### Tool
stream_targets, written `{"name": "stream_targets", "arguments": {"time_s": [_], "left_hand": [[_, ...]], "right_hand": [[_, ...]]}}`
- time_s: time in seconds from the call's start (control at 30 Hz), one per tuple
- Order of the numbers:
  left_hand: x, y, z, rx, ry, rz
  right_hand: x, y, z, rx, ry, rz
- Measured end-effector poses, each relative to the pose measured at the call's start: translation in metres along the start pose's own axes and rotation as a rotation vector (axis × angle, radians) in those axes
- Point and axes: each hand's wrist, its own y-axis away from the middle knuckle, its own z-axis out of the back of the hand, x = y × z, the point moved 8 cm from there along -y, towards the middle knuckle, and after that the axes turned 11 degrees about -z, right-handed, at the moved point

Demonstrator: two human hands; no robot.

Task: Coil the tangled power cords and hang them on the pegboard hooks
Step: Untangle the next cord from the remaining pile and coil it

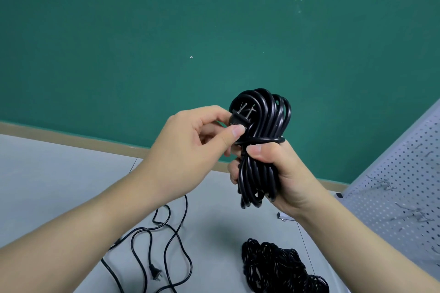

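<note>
**Coiled cord in hand, plug pinched**

While a loose cord (152, 240) and a tangled bundle (281, 266) lie nearest you on the grey surface (47, 185), your right hand (283, 173) grips the coiled cord (262, 140) above it, fingers (259, 150) curled round its middle (one turn wraps the waist). Your left hand (190, 150) pinches its plug (239, 119). The pegboard (400, 185) stands further off at right.

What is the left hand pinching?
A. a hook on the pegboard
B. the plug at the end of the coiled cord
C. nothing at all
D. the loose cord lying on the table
B: the left hand pinches the plug, prongs up, against the coiled cord that the right hand grips.
</note>
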Motion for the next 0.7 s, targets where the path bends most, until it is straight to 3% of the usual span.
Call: {"name": "stream_targets", "arguments": {"time_s": [0.23,0.47,0.7], "left_hand": [[0.003,-0.001,0.004,0.001,-0.122,0.052],[-0.004,-0.003,0.002,0.206,-0.259,-0.001],[-0.006,-0.007,0.002,0.265,-0.148,0.034]], "right_hand": [[-0.002,0.002,0.001,-0.019,0.043,0.000],[-0.013,-0.003,0.007,-0.092,0.180,-0.047],[0.001,0.003,-0.003,-0.115,0.462,0.002]]}}
